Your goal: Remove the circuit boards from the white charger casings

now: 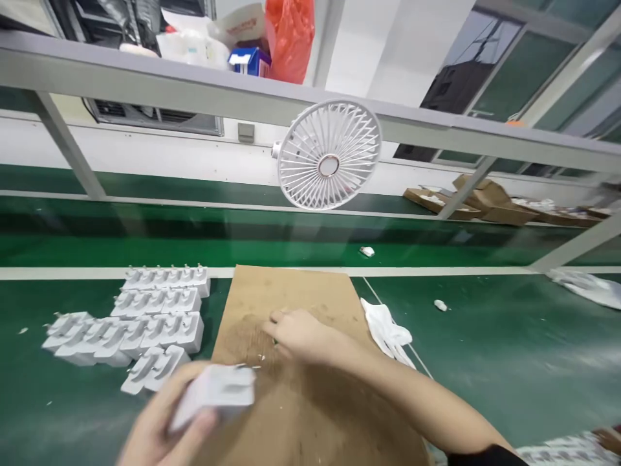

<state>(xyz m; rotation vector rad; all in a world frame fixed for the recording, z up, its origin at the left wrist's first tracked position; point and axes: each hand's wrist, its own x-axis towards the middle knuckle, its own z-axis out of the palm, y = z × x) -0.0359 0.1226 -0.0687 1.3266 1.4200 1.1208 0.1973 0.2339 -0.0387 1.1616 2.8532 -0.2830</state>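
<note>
In my left hand [169,421] is a white power adapter [218,391], gripped between thumb and fingers above the near left part of a brown cardboard sheet [310,291]. Metal pins show at the adapter's top edge; the picture is a little blurred there. Over the middle of the cardboard, my right hand [298,333] is closed with its fingertips pointing left and down. A speck of green shows beneath its fingers, too small to name. Rows of similar white adapters [160,330] stand on the green bench to the left, pins up.
White gloves [385,327] lie at the cardboard's right edge. A white fan [330,158] hangs from the shelf rail ahead. Small white scraps [440,305] dot the green bench [509,343]. Open cardboard boxes [504,207] stand at the back right. More white pieces [567,450] show at lower right.
</note>
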